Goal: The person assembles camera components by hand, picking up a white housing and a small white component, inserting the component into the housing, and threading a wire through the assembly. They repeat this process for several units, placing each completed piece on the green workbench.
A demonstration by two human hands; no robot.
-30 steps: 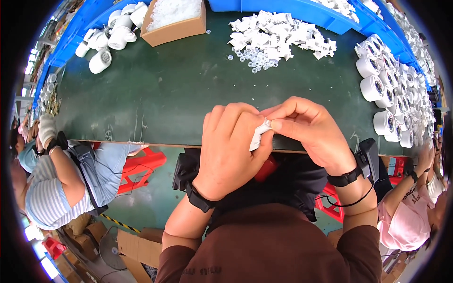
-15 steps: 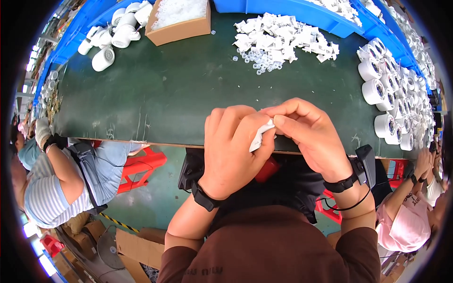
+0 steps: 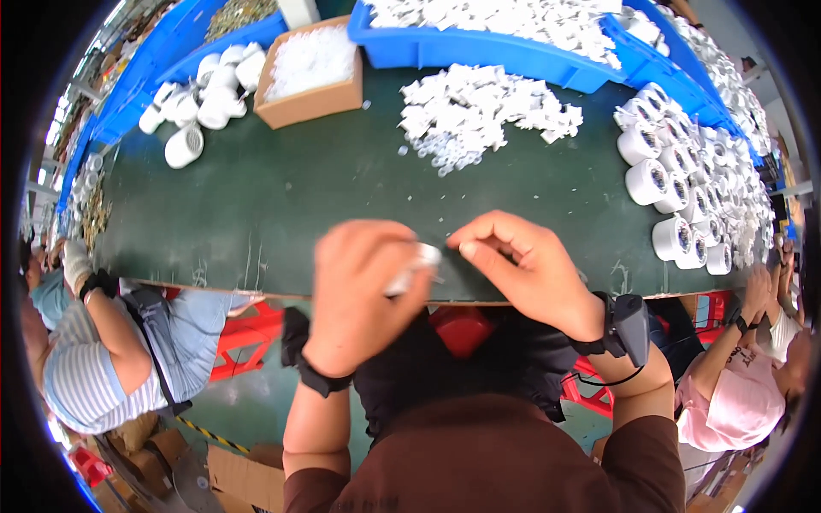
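Observation:
My left hand (image 3: 359, 295), smeared by motion, is closed round a small white plastic part (image 3: 429, 255) near the table's front edge. Most of that part is hidden by the fingers. To its right, a short gap away, my right hand (image 3: 534, 278) has thumb and forefinger pinched together; whatever lies between them is too small to make out. Beyond both hands, a heap of white plastic parts (image 3: 479, 107) rests on the green table (image 3: 282, 197), with small clear rings (image 3: 453, 154) along its near side.
A cardboard box (image 3: 312, 107) of clear pieces stands at the back left, beside white cylindrical housings (image 3: 184, 145). Blue bins (image 3: 487, 50) line the back. Rows of white round units (image 3: 671, 238) fill the right. Co-workers sit on both sides.
My hands have come apart: the left moved left with the white part, the right drew slightly away and down. The view has shifted, showing more of the bins at the back.

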